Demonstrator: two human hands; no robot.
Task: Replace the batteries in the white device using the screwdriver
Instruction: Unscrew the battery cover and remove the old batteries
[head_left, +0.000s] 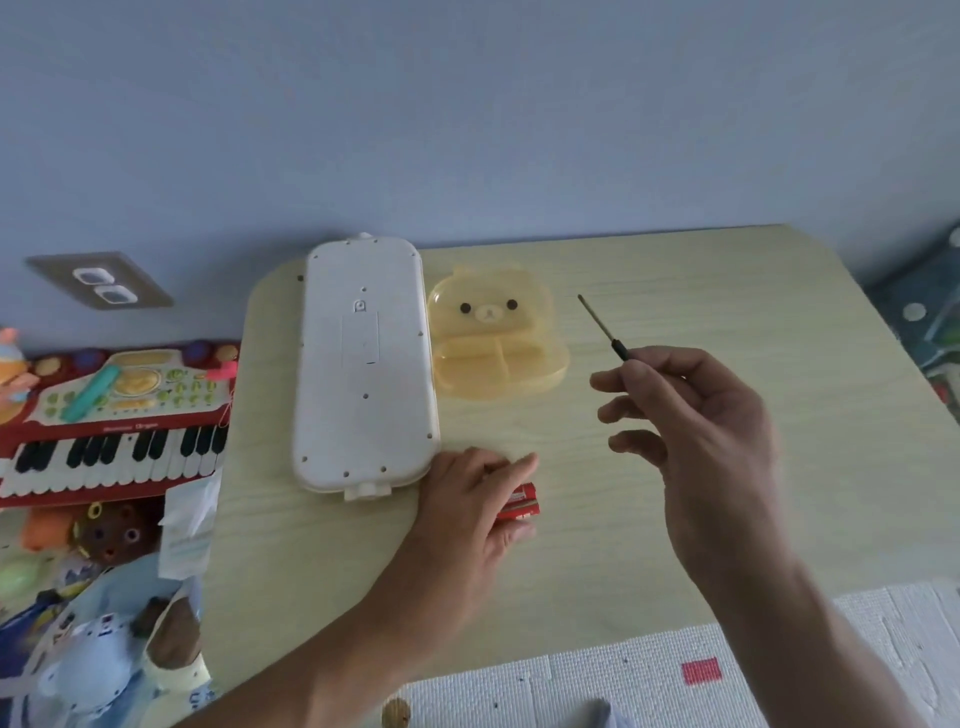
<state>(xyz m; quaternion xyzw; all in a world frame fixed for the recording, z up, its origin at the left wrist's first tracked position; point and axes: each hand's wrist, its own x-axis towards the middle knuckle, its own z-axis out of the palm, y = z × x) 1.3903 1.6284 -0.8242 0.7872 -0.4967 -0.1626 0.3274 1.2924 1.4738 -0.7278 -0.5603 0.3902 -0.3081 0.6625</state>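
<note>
The white device (363, 369) lies face down on the pale wooden table (675, 291), its long side running away from me; a rectangular battery cover with a small latch sits in its middle. My right hand (706, 431) is raised above the table to the right and pinches a thin screwdriver (602, 328), whose tip points up and to the left. My left hand (478, 509) rests on the table just below the device's near right corner, fingers on a red pack of batteries (519, 503).
A translucent yellow bear-shaped box (496, 332) sits right beside the device. A red toy piano (114, 421) and several toys crowd the floor at left. A wall socket (101, 283) is behind. A white foam mat (675, 686) covers the floor near me.
</note>
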